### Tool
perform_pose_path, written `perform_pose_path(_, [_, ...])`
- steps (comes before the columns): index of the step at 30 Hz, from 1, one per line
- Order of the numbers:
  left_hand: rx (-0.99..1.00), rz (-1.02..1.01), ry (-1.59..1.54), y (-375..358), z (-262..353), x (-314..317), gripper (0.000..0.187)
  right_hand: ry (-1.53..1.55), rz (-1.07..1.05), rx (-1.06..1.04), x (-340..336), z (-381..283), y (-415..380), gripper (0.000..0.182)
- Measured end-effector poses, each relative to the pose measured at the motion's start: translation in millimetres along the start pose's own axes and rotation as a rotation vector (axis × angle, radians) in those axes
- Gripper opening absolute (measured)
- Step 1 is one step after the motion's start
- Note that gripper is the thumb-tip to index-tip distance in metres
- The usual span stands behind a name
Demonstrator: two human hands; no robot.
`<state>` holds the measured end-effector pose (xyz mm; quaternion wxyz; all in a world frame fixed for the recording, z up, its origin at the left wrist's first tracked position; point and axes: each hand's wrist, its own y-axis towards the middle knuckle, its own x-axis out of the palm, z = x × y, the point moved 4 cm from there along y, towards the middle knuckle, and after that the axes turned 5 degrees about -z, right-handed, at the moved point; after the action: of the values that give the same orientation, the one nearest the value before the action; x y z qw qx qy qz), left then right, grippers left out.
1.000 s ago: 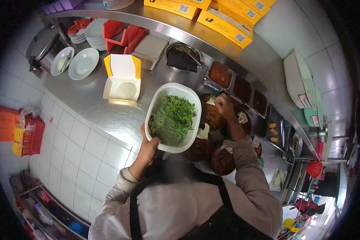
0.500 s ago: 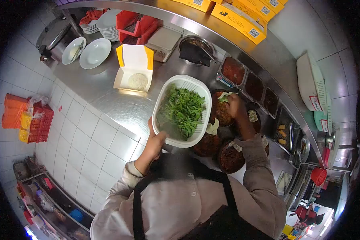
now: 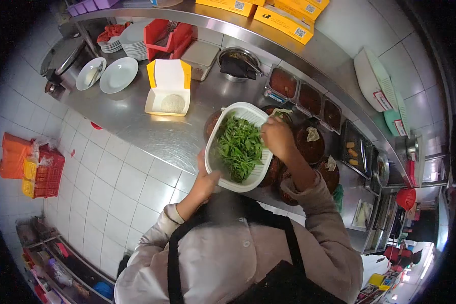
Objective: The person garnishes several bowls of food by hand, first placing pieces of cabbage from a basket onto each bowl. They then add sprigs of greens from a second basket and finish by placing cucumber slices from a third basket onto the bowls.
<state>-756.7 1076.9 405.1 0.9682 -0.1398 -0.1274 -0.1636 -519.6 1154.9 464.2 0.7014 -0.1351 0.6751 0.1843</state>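
Observation:
A white slotted basket (image 3: 260,117) of green leaves (image 3: 239,147) is tilted in front of my chest. My left hand (image 3: 205,180) grips its lower left rim. At the basket's right rim is my right hand (image 3: 277,134), its fingers curled together near the leaves; what they hold, if anything, is hidden. Beneath and right of the basket stand several round bowls of dark reddish-brown food, one a bowl (image 3: 309,143) with a pale leaf piece on top. Part of the bowls is covered by the basket and my right arm.
An open yellow-and-white box (image 3: 169,96) holds rice. White plates (image 3: 118,75), red bins (image 3: 162,35), a scale (image 3: 199,54) and a metal pot (image 3: 238,65) stand behind. Sauce trays (image 3: 283,82) line the right back, below a metal shelf (image 3: 207,20). A person (image 3: 401,256) is far off at lower right.
My right hand has moved left and up from over the bowls to the basket's right rim. The basket sits slightly lower and further right. The view has shifted, and more bowls show.

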Motion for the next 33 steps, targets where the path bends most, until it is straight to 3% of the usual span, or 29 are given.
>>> perform_pose_path(3, [-0.03,-0.028,-0.001,-7.9,-9.6,-5.0,0.081,0.56,0.119,0.176,-32.2,14.2,-21.9,0.011])
perform_pose_path(4, [-0.004,-0.035,0.032,-9.2,-9.8,-5.7,0.081,0.553,0.125,0.192,-43.2,13.4,-29.8,0.011])
perform_pose_path(6, [0.023,-0.072,0.065,-11.6,-8.1,-2.3,0.08,0.915,0.048,0.42,-53.4,19.9,-50.8,0.009])
perform_pose_path(10, [-0.006,-0.142,-0.113,-17.8,-1.6,8.7,0.078,1.334,0.168,0.428,-44.6,30.0,-82.6,0.012])
perform_pose_path(14, [-0.134,-0.173,-0.184,-15.1,-6.6,25.9,0.078,1.373,0.145,0.572,-32.7,43.1,-113.1,0.014])
perform_pose_path(16, [-0.245,-0.173,-0.209,-14.1,-5.7,38.6,0.078,1.391,0.14,0.499,-20.4,59.4,-130.1,0.02])
perform_pose_path(19, [-0.348,-0.161,-0.206,-14.7,-6.1,61.4,0.079,1.751,0.127,0.654,2.9,101.1,-158.6,0.017])
perform_pose_path(22, [-0.201,-0.085,-0.295,-8.6,-29.3,80.6,0.076,1.53,0.182,0.764,23.9,159.4,-181.3,0.018])
perform_pose_path(23, [-0.198,-0.078,-0.291,-5.6,-38.8,84.9,0.076,1.535,0.18,0.757,37.5,178.3,-185.1,0.018])
perform_pose_path(25, [-0.193,-0.013,-0.261,-3.3,-54.8,89.2,0.077,1.253,0.144,0.793,62.7,210.4,-195.2,0.021])
perform_pose_path(28, [-0.276,0.033,-0.267,-9.4,-51.5,109.9,0.077,1.029,0.093,0.725,74.7,217.6,-196.0,0.024])
perform_pose_path(33, [-0.246,0.157,-0.269,-22.3,-44.5,140.2,0.074,1.265,0.062,0.737,105.4,244.9,-194.2,0.025])
